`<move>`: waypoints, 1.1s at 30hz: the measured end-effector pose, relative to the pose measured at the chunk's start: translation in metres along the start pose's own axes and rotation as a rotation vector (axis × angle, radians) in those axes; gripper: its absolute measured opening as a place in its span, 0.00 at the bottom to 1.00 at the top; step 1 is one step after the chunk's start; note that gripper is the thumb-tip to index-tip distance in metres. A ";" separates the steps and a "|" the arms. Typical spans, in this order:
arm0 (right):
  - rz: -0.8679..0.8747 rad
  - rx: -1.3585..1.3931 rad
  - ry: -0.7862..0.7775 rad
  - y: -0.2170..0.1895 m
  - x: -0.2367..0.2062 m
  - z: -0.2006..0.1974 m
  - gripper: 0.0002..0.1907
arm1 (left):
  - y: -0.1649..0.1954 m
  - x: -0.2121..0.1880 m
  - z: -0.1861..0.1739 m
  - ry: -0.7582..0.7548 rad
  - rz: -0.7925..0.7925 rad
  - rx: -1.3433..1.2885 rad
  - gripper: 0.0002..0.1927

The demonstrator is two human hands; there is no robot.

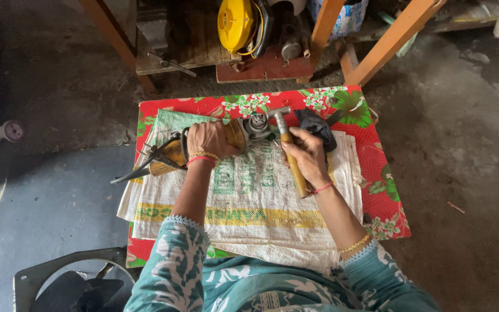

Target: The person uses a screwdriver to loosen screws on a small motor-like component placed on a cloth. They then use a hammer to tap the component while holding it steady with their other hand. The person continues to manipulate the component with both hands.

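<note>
Nearest, down at the frame's bottom left: a fan [73, 286], dark blades in a grey square frame, well apart from the work.

Next out, a white woven sack [249, 208] with green and yellow print, spread over a red floral cloth [385, 190] on the low work surface.

On the sack, 2 hands at work. Left hand [209, 138] wrapped shut around the yellow body of a grinder [226, 138], pinning it flat, gear head pointing right. Right hand [307, 153] closed around the wooden handle of a hammer [289, 151], steel head up by the grinder's spindle, touching it or just above; cannot tell which.

Possible trouble from here, as a judgement only:
- Hammer head landing off the spindle and glancing toward the left fingers, close by on the body.
- Grinder rolling or skidding on the slick sack under a blow, since only 1 hand pins it.
- Sack bunching and shifting over the cloth, moving the target.
- Too hard a blow bending the spindle or chipping the gear housing.
- Black cables [140, 167] trailing off the grinder's left end, easy to snag with the forearm.

Just beyond the hammer, a dark rag [317, 124] bunched on the cloth.

Farthest: orange wooden legs [394, 40], and a yellow-capped machine [235, 23] on a plank.
</note>
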State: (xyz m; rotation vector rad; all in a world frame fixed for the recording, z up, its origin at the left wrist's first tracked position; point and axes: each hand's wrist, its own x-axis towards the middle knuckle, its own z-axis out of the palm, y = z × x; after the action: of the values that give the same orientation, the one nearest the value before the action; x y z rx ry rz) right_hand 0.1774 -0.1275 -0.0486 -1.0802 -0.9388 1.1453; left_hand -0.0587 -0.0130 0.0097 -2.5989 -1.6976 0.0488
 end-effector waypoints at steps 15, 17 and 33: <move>-0.136 -0.636 0.163 -0.002 -0.001 -0.009 0.21 | 0.002 0.001 0.000 0.000 -0.016 0.019 0.42; -0.282 -1.054 0.173 -0.005 0.000 -0.014 0.22 | 0.000 0.001 0.001 -0.008 -0.014 0.025 0.42; -0.203 0.106 -0.314 -0.022 0.063 0.047 0.34 | 0.000 -0.001 0.006 0.042 -0.001 -0.023 0.44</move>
State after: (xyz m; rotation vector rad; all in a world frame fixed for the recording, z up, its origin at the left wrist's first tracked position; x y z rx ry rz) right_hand 0.1485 -0.0590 -0.0148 -0.7124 -1.1887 1.2000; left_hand -0.0590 -0.0139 0.0040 -2.5961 -1.6956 -0.0248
